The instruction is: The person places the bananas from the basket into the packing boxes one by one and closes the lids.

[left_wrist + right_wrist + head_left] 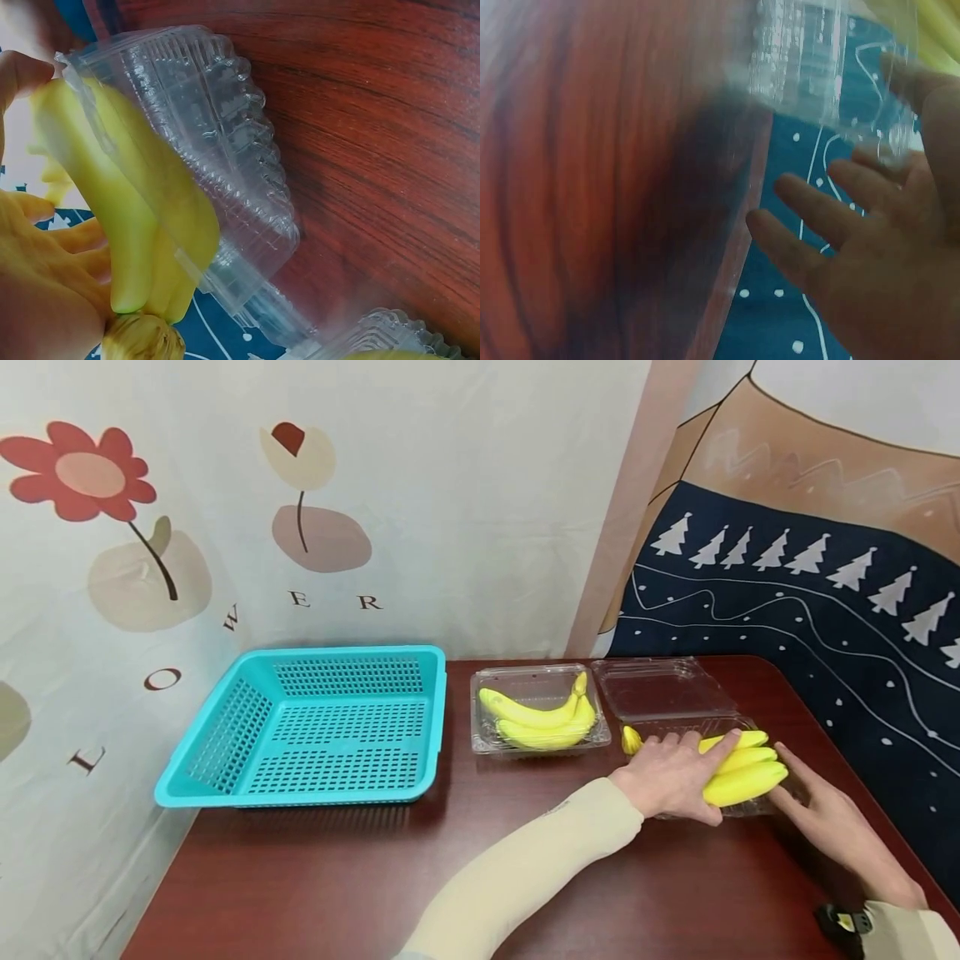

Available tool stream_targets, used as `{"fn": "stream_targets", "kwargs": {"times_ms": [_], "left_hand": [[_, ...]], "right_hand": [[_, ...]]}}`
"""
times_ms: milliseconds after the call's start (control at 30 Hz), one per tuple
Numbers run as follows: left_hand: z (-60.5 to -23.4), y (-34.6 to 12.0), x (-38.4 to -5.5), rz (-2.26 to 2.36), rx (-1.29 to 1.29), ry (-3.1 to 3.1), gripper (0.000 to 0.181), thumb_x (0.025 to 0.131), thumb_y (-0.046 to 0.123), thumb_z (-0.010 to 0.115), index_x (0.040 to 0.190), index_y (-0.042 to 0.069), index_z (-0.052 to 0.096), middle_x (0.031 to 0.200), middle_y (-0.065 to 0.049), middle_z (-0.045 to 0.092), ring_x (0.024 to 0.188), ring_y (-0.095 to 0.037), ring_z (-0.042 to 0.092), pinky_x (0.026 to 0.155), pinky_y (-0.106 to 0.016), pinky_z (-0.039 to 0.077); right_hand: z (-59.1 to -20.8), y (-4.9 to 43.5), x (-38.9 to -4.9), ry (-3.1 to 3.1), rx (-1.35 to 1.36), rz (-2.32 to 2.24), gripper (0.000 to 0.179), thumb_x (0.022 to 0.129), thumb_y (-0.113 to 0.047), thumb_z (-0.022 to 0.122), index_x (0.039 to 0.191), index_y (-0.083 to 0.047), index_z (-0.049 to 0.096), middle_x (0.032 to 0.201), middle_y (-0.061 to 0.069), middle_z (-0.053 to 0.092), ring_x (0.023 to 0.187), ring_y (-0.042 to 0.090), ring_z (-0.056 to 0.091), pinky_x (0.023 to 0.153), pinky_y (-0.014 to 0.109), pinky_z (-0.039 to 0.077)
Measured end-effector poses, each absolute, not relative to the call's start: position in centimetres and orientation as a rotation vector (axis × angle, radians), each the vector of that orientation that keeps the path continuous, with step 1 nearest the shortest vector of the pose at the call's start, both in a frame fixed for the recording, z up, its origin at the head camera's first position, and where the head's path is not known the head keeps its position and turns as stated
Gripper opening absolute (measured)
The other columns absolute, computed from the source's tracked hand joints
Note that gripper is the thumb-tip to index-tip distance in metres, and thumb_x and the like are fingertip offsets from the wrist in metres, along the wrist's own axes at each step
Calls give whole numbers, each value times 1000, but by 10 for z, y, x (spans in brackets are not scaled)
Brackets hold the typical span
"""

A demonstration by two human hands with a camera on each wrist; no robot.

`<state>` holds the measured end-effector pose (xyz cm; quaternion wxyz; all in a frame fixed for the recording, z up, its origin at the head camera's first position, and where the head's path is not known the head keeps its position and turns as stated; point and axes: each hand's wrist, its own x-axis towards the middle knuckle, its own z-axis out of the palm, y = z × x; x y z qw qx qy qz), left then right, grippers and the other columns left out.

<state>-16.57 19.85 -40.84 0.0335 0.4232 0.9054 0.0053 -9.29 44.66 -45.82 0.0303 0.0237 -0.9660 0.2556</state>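
Note:
A yellow banana bunch (742,772) lies in or just over an open clear plastic clamshell box (217,127) on the right of the table. My left hand (675,768) grips this bunch from above, its fingers spread across the bananas. In the left wrist view, the brown stem end (142,337) points down past the palm. By the banana tips, my right hand (832,822) stands with extended fingers near the box's right end. Its fingers (802,210) are spread apart in the right wrist view; whether they touch the box is hard to tell.
Left of the hands sits another clear box (480,739) with bananas inside. A turquoise perforated basket (438,718) stands on the left of the dark red table (360,877). The open box's lid (660,689) lies back toward the printed cloth (787,585).

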Motion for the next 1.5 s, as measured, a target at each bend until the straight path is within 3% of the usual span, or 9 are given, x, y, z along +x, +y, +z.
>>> {"fn": "stream_targets", "kwargs": {"times_ms": [100,167,400,700,933,1033,1200,1333,1500], "left_hand": [[-409,199,-167,23,1287,2771,112,80,71,69,166,40,4,133,10,50,103,-7,49,90,-26,45],[-410,199,-168,30,1267,2761,112,80,71,69,166,40,5,134,10,50,104,-7,49,90,-26,45],[-416,200,-171,56,1241,2752,106,81,72,65,166,41,11,124,11,52,96,-6,48,81,-25,44],[-423,200,-174,69,1252,2744,95,83,71,61,165,42,21,119,16,58,89,-2,53,74,-26,45],[-424,198,-173,83,1290,2746,85,86,68,58,162,42,29,112,16,60,85,0,54,67,-25,45],[-422,197,-172,89,1336,2752,76,90,65,56,159,41,36,102,16,63,79,-1,55,62,-25,45],[-419,197,-171,107,1423,2754,61,97,55,54,154,37,43,78,15,57,66,-3,53,56,-24,45],[-419,196,-170,103,1462,2769,60,99,51,54,156,34,44,77,15,56,63,-2,52,54,-21,44],[-422,196,-167,113,1559,2821,56,103,47,52,156,29,45,80,17,60,61,1,52,49,-17,42]], "right_hand": [[-458,450,-90,-3021,88,798,79,105,-31,62,164,0,19,138,42,51,113,54,59,79,57,55],[-457,451,-88,-3049,106,841,80,106,-31,60,165,-1,15,143,44,45,117,58,56,82,68,51],[-455,450,-88,-3093,97,873,82,106,-35,59,166,-7,12,153,42,35,125,62,50,83,59,54],[-453,448,-88,-3083,90,901,81,107,-35,57,166,-6,9,157,43,25,126,68,43,89,77,42],[-454,449,-88,-3095,72,916,81,108,-34,56,166,-6,8,158,42,23,127,68,41,91,76,42],[-453,449,-88,-3094,79,898,80,107,-34,57,166,-5,10,157,42,26,126,67,44,88,70,48],[-452,450,-89,-3086,98,870,80,106,-34,59,166,-5,14,154,42,33,124,64,49,78,41,56],[-453,451,-89,-3077,105,865,80,106,-34,60,166,-6,15,151,43,36,123,63,51,75,30,54],[-454,452,-89,-3060,117,889,79,106,-32,60,166,-6,16,152,42,37,123,63,50,71,7,39]]}}
